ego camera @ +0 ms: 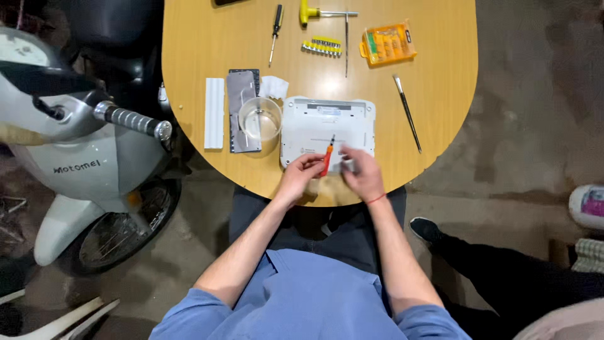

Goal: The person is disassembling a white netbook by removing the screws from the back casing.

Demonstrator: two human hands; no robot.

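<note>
My left hand (301,177) pinches the small orange-handled screwdriver (327,158), tip on the flat white plastic device casing (327,123), while my right hand (361,173) rests fingers curled on the casing just beside it, so I judge I'm working a screw and need steady downward pressure.

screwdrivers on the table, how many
3: a red one at the white device between both hands, a black one at the far edge, and a yellow T-handle driver beside it. Others may be hidden.

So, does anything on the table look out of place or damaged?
Nothing stands out. The white device lies flat near the table edge, both hands on it, the left hand on a small orange screwdriver. The tools lie neatly apart, the clear cup upright.
</note>
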